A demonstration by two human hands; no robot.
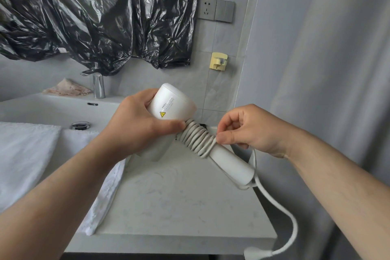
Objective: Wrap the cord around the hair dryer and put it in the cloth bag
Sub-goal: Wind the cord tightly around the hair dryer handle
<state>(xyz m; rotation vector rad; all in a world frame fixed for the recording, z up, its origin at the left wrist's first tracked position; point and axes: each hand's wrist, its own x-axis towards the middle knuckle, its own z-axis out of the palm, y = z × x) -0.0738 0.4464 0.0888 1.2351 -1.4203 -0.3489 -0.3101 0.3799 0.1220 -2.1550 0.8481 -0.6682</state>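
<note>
A white hair dryer [173, 103] is held above the counter, its barrel pointing up and left, its handle [231, 164] slanting down to the right. My left hand [137, 124] grips the dryer's body. Several turns of the white cord [197, 137] lie coiled around the upper handle. My right hand [247, 131] pinches the cord at the lower end of the coil. The loose cord runs from the handle's end down to the plug [257, 253] hanging past the counter edge. No cloth bag is in view.
A pale marble counter [175, 202] lies below the hands. White towels [25, 158] drape over the sink [52, 110] at left, beside a chrome tap [98, 86]. Black plastic [95, 17] covers the mirror. A wall socket [207, 9], a yellow holder [219, 61] and a grey curtain [327, 59] stand at right.
</note>
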